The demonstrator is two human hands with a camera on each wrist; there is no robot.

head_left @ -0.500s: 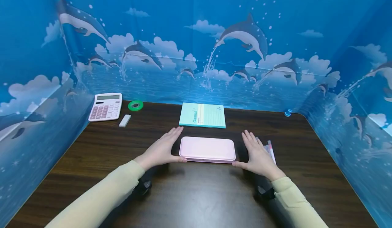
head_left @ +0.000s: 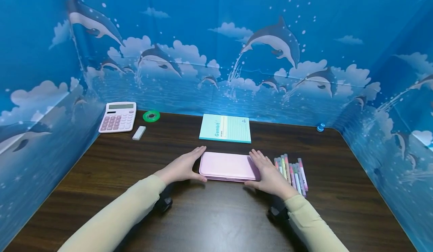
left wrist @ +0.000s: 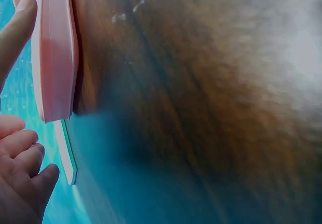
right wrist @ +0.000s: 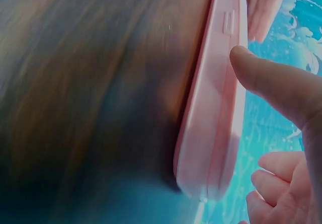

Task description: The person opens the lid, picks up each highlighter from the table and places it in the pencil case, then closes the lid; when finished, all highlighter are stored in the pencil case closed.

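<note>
Both hands are on the pink pencil case [head_left: 227, 166], which lies flat and closed around the middle of the dark wood worktop [head_left: 216, 222], long side toward the person. The left hand [head_left: 180, 168] cups its left end, thumb along the near edge and fingers reaching round the far corner. The right hand [head_left: 269, 175] does the same at the right end, fingers lying over the top corner. So each hand has a loose grip on one end of the case. From the right wrist view the thumb presses the case's front edge just beside the little clasp.

Just right of the right hand there's a row of pastel markers [head_left: 292, 173] lying side by side. Behind the case, toward the far edge, sits a teal notebook [head_left: 225, 128]. Over in the far left corner are a pink calculator [head_left: 118, 117], a white eraser [head_left: 139, 132] and a green tape roll [head_left: 151, 116]. A small blue thing [head_left: 320, 127] sits near the far right corner, too small to tell what it is.
</note>
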